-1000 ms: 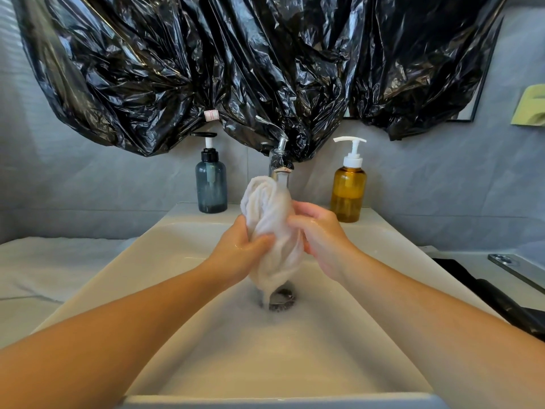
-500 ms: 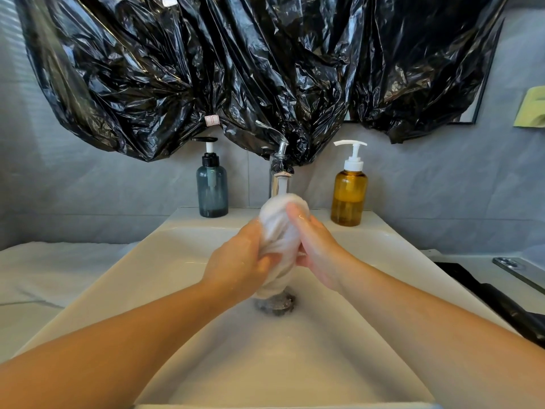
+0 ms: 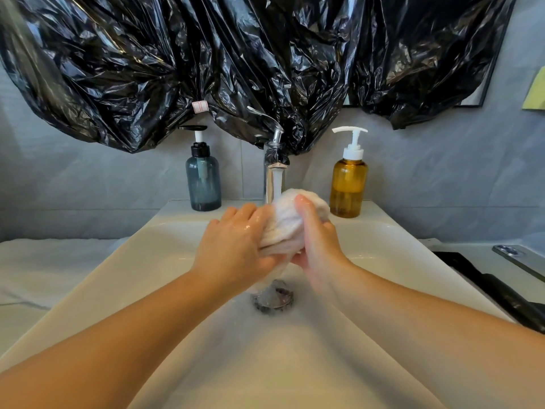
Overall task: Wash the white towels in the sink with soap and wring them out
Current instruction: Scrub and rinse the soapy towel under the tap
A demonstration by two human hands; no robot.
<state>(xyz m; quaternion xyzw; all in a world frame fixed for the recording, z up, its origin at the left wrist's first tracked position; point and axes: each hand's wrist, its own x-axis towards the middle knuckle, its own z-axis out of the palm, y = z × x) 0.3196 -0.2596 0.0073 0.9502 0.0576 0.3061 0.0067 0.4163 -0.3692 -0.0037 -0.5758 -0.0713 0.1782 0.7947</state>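
Towel (image 3: pixel 290 219) lower part hidden behind left hand (image 3: pixel 233 246), right hand (image 3: pixel 317 243); faucet (image 3: pixel 267 187) top under black plastic (image 3: pixel 206 54); green item (image 3: pixel 535 93) edge-cropped.

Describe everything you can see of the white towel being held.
The white towel is wet, ribbed cloth bunched into a rounded wad above the drain. The left hand grips its left side, the right hand its right, thumb on top. Running water from the faucet strikes its top, and a narrow tail hangs toward the drain.
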